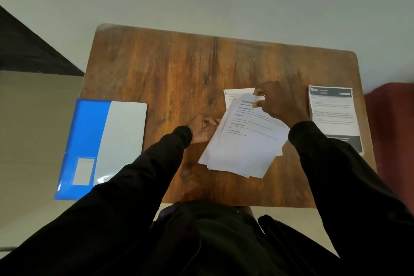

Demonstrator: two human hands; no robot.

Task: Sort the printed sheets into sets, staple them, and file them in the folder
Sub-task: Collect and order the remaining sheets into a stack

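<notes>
A loose stack of printed sheets (244, 141) lies tilted on the middle of the wooden table (179, 69). My right hand (277, 103) pinches the top edge of the uppermost sheets at the far end of the stack. My left hand (202, 129) holds the stack's left edge with curled fingers. A second pile of printed sheets with dark header and footer bands (333, 116) lies at the table's right edge. A blue and white folder (100, 145) lies shut at the left, hanging over the table's left edge. No stapler is in view.
The table is small, with rounded far corners. A dark red object (389, 105) stands just beyond the right edge. Pale floor surrounds the table, and a dark slanted shape (29, 51) sits at the far left.
</notes>
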